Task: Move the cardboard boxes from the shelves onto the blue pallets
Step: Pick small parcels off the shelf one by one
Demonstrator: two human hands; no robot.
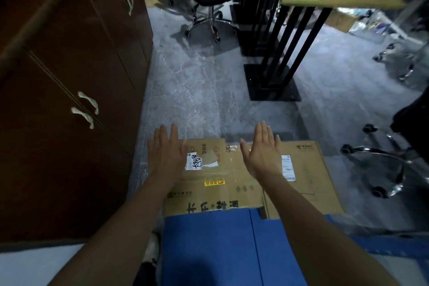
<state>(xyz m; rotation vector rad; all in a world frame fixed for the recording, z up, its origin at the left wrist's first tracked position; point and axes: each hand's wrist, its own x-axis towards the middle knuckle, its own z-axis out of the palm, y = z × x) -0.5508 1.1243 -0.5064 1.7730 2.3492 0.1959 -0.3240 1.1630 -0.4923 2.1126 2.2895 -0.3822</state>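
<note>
Seemingly above box (pixel 222 170) edge: left hand (pixel 166 153)

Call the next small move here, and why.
Probably draw both hands back and fetch another box. The left hand and right hand are open, gripping nothing; the left box and right box already lie side by side on the blue pallets.

head cam | forward-down | close above hands (pixel 213 153) | floor beyond
</note>
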